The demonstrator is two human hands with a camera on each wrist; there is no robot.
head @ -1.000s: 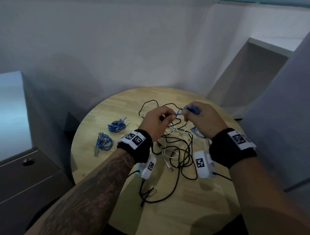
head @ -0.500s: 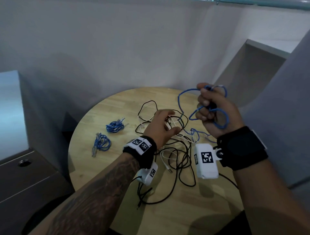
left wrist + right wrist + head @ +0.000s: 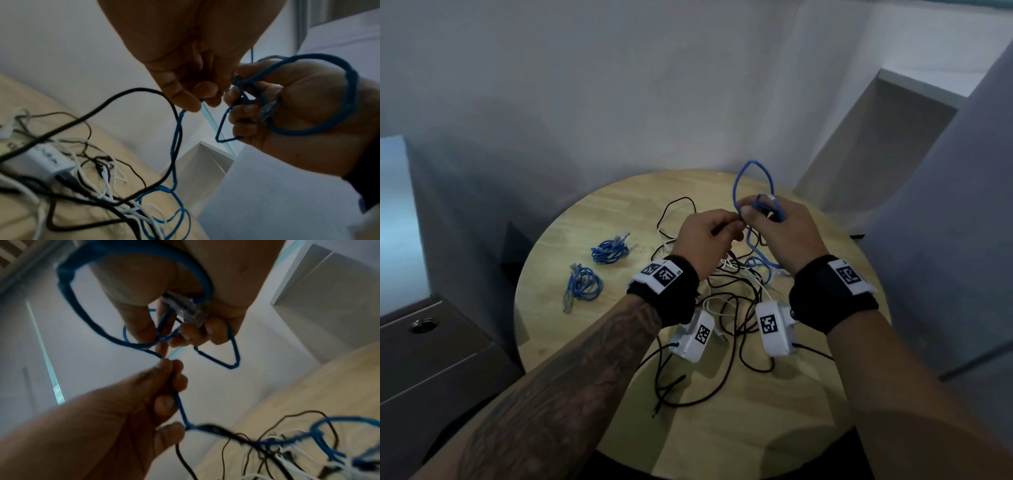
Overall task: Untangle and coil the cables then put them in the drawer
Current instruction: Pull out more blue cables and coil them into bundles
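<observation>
My right hand (image 3: pixel 760 214) grips loops of a blue network cable (image 3: pixel 738 185) above the round wooden table (image 3: pixel 592 219). The cable's clear plug (image 3: pixel 185 309) lies in that palm. Just to its left, my left hand (image 3: pixel 736 228) pinches the same blue cable (image 3: pixel 349 97) between thumb and fingertips (image 3: pixel 191 97). From there the blue strand (image 3: pixel 175 146) drops into a tangle of black and white cables (image 3: pixel 736 294) under both hands. A black cable (image 3: pixel 133 91) arcs close by the left thumb. Two coiled blue cables (image 3: pixel 609 251) (image 3: pixel 582 286) lie on the table's left side.
A grey drawer cabinet (image 3: pixel 431 346) with a round lock stands left of the table. Walls and a recessed white ledge (image 3: pixel 914 89) close in behind and to the right. A loose black cable end (image 3: pixel 667 394) trails toward the table's near edge.
My right hand has come down from its raised position with the blue loops. My left hand has lifted off the tangle and now pinches the blue cable beside it.
</observation>
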